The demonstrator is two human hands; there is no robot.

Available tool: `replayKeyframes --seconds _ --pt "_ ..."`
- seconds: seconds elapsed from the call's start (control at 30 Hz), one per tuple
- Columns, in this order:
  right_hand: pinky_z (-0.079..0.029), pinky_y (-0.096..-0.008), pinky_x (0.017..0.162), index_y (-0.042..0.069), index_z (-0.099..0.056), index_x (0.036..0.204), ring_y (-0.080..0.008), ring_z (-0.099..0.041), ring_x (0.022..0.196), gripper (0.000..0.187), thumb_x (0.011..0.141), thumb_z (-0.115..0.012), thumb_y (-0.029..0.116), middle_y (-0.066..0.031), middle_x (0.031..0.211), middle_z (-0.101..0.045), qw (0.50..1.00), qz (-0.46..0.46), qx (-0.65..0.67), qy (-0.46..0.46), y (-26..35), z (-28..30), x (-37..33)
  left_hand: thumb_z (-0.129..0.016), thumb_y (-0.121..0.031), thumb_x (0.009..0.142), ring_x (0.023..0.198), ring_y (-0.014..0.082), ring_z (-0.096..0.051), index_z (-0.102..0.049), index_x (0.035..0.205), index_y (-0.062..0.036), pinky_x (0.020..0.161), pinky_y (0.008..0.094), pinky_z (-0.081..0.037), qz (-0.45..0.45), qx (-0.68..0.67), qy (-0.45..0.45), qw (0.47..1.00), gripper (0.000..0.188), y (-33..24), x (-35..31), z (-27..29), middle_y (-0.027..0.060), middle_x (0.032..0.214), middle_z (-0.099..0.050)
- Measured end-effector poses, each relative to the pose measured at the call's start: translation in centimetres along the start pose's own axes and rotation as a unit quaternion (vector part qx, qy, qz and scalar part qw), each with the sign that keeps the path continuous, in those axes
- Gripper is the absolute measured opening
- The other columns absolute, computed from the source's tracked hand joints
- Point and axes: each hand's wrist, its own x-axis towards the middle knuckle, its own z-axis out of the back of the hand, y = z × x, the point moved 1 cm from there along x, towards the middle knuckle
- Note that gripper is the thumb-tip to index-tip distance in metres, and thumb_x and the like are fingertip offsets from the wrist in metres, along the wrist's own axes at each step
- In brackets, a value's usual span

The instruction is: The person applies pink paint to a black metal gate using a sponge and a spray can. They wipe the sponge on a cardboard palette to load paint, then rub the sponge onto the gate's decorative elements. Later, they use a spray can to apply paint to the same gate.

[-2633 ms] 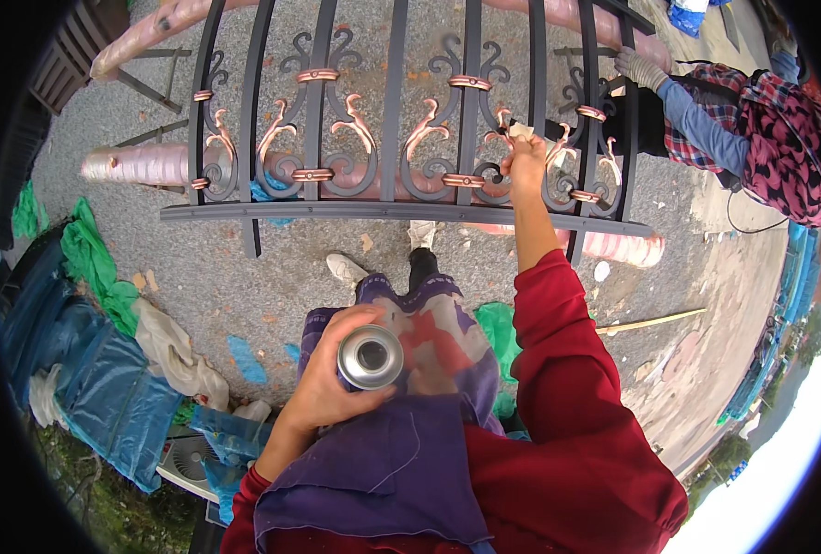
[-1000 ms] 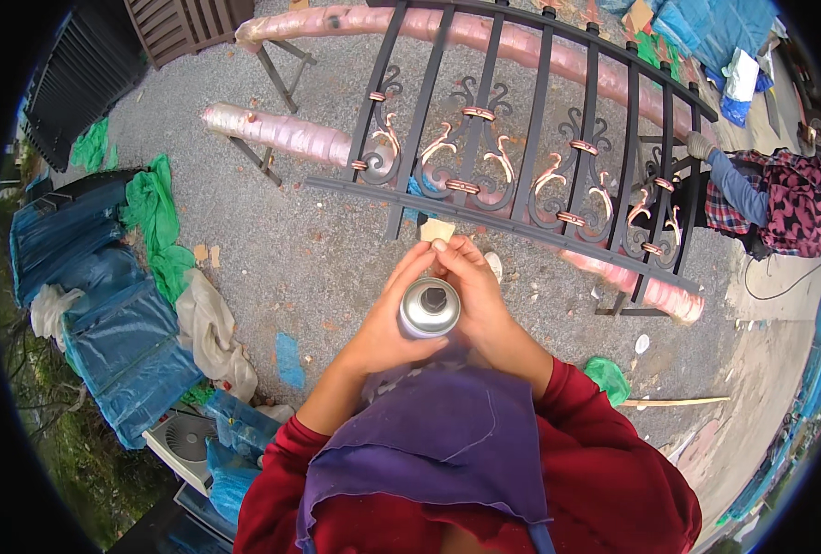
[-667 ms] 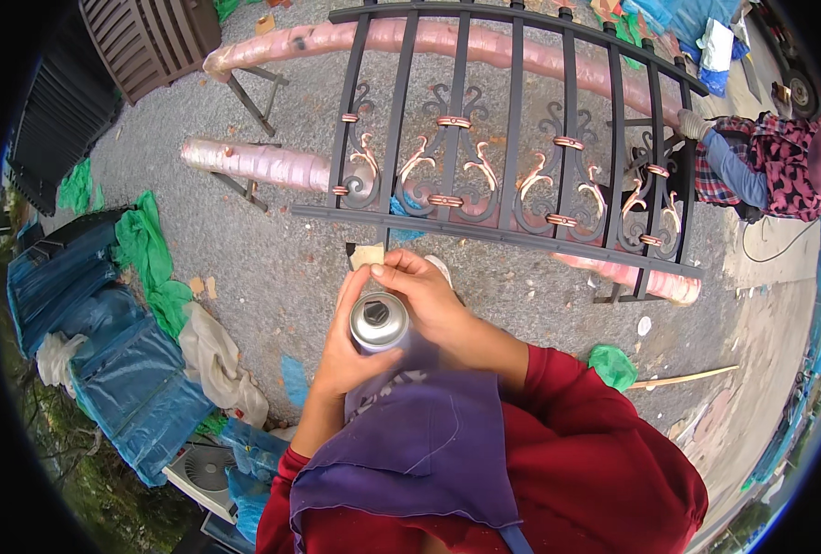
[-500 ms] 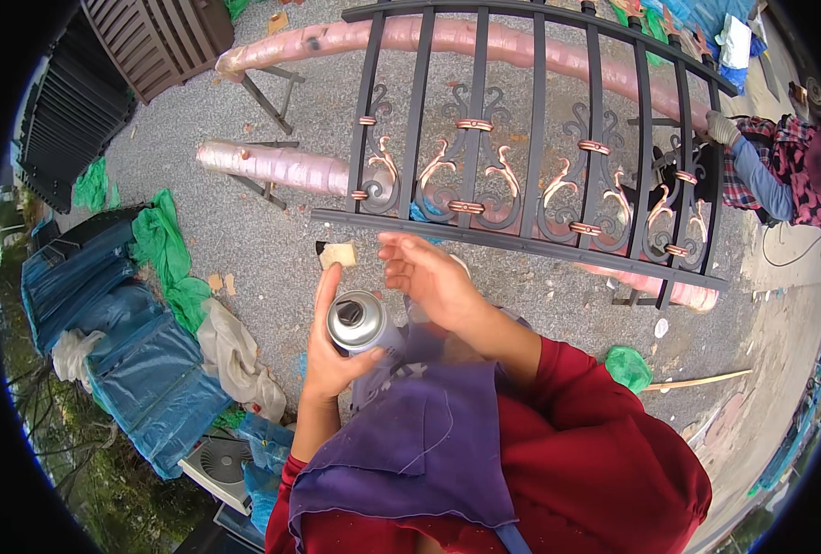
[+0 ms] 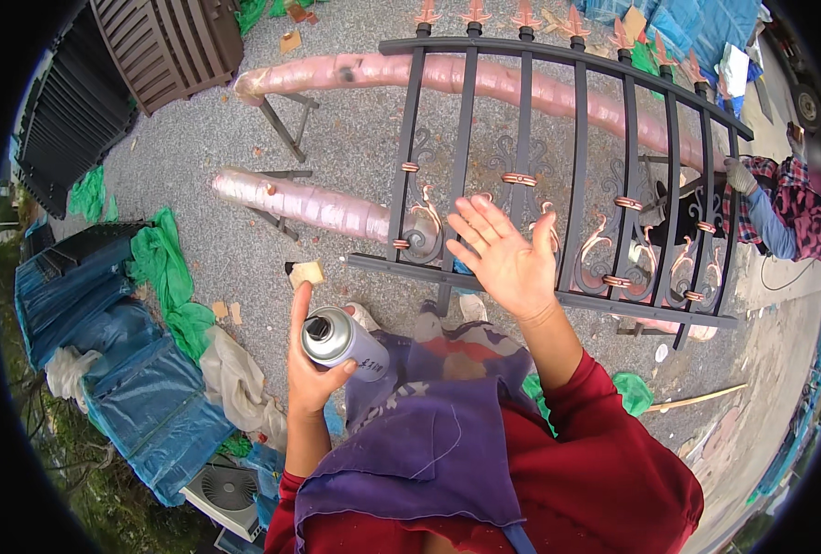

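Observation:
My left hand (image 5: 307, 379) is wrapped round a spray can (image 5: 359, 355) with a silver top and a black nozzle. At its raised index fingertip is a small tan block (image 5: 306, 273) with a dark end; the hidden fingers seem to hold it, but I cannot tell. My right hand (image 5: 514, 263) is stretched out empty, fingers spread and palm up, over the near rail of a black metal railing panel (image 5: 521, 111). Scrolls and copper-coloured leaves and bands decorate the panel, which lies on pink-wrapped supports (image 5: 313, 208).
At the right, a person (image 5: 789, 208) in a checked sleeve has a gloved hand at the panel's end. Blue-wrapped stacks (image 5: 152, 379), green sheeting (image 5: 164, 268) and a fan unit (image 5: 227, 489) stand left. Brown slatted panels (image 5: 170, 42) lean far left. A wooden stick (image 5: 701, 397) lies right.
My right hand has moved right and turned from beside the can to an open palm over the railing. The can and tan block have shifted left and nearer with my left hand.

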Motion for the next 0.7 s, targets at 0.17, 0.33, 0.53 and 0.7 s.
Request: replayKeyframes --seconds 0.17,0.33,0.53,0.7 --pt "-0.036 -0.0261 0.06 0.017 -0.044 0.073 -0.0083 -0.039 0.059 0.041 0.095 -0.055 0.05 0.0056 0.066 -0.039 0.956 0.047 -0.147 -0.248 -5.0 4.8 5.7 -0.086 -0.027 0.064 0.109 0.0243 -0.06 -0.015 0.151 -0.0004 0.091 0.0354 -0.048 0.006 0.008 0.02 1.0 0.115 -0.3 2.7 9.5 0.0156 0.117 -0.06" --pt "-0.046 -0.0268 0.07 0.006 -0.061 0.11 -0.0115 -0.056 0.081 0.027 0.093 -0.061 0.027 -0.005 0.092 -0.061 0.86 0.087 -0.393 -0.314 -11.9 7.8 10.7 -0.085 -0.027 0.063 0.111 0.0236 -0.059 -0.017 0.151 -0.0002 0.091 0.0352 -0.048 0.024 0.045 0.026 0.998 0.115 -2.3 5.4 19.1 0.0147 0.119 -0.058" --pt "-0.045 -0.0365 0.096 0.003 -0.045 0.137 -0.0263 -0.057 0.114 0.055 0.088 -0.065 0.017 -0.0185 0.131 -0.053 0.745 0.084 -0.548 -0.372 -13.6 8.0 18.8 -0.085 -0.028 0.063 0.112 0.0245 -0.059 -0.019 0.15 0.001 0.09 0.0361 -0.049 0.006 0.079 0.041 0.996 0.113 -2.9 10.2 26.9 0.0135 0.14 -0.041" --pt "-0.044 -0.0413 0.098 -0.001 -0.051 0.127 -0.0359 -0.057 0.114 0.051 0.083 -0.067 0.021 -0.0235 0.126 -0.056 0.594 0.182 -0.654 -0.433 -8.2 16.6 28.6 -0.084 -0.028 0.064 0.111 0.0253 -0.059 -0.018 0.15 0.0026 0.089 0.0369 -0.05 0.011 0.08 0.05 0.995 0.113 -2.9 15.1 27.2 0.0135 0.143 -0.038"
